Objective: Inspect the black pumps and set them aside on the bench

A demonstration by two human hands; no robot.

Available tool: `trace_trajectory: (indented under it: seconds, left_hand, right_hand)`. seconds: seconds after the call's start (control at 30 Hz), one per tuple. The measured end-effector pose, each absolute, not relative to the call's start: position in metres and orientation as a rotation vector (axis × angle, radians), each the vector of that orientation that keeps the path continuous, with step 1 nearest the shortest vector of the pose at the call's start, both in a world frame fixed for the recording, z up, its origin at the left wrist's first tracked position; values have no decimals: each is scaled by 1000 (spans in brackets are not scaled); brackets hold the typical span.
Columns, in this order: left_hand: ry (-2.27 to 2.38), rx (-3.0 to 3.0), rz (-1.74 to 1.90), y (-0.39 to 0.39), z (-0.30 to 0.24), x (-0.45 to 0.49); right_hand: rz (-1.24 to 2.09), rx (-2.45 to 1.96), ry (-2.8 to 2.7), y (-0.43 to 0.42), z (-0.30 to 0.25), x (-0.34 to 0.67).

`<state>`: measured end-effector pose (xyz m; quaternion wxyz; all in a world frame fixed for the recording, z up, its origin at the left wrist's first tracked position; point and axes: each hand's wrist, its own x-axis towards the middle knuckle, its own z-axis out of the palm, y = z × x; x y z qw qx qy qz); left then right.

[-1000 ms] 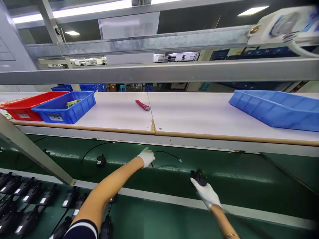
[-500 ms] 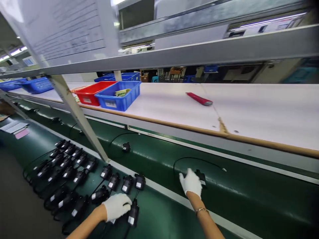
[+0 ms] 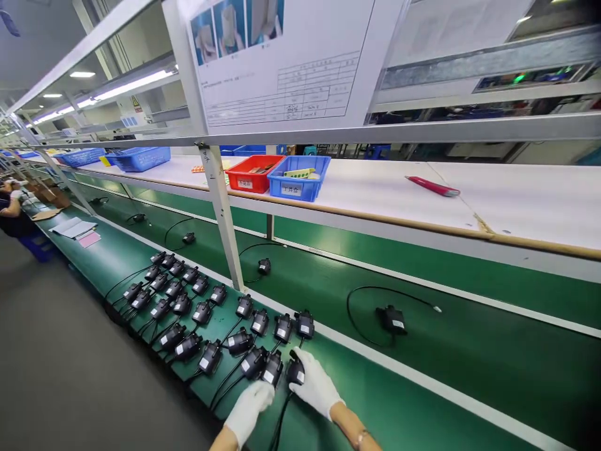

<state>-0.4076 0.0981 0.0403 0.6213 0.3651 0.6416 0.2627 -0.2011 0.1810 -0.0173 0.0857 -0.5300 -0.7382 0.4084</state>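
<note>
Right hand (image 3: 315, 383) pinching a black box (image 3: 295, 373) on its left, lengthwise pointing away; left hand (image 3: 250, 406) nearby, can't tell its grip tbh.

the black case (image 3: 295, 373) in the right grip (image 3: 313, 382) looks like smooth hard plastic with a faint sheen; its cable (image 3: 282, 413) has a smooth, rubbery skin. the right grip and the left grip (image 3: 250, 404) are both clad in matt white cloth. the green worktop (image 3: 366, 398) is smooth and softly glossy. the shelf (image 3: 375, 185) is smooth and pale, with a rough, chipped patch (image 3: 482, 223). the red bin (image 3: 246, 183) and blue bin (image 3: 310, 186) are shiny plastic, the beam (image 3: 493, 66) mottled metal, the sheet (image 3: 248, 88) smooth paper.
</note>
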Motion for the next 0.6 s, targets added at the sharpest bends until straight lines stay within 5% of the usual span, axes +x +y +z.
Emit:
trace_trajectory:
  seconds: [0.2,0.37,0.6]
  left_hand:
    - [1050,631,555,125,93,-365]
    - [539,444,549,113,178,-341]
    - [691,801,788,97,254,-341]
  right_hand:
    - [1151,-1308,-2224,151,117,-176]
    - [740,-1294,-2226,117,227,-173]
    - [284,-1190,-2031,88,264,-164]
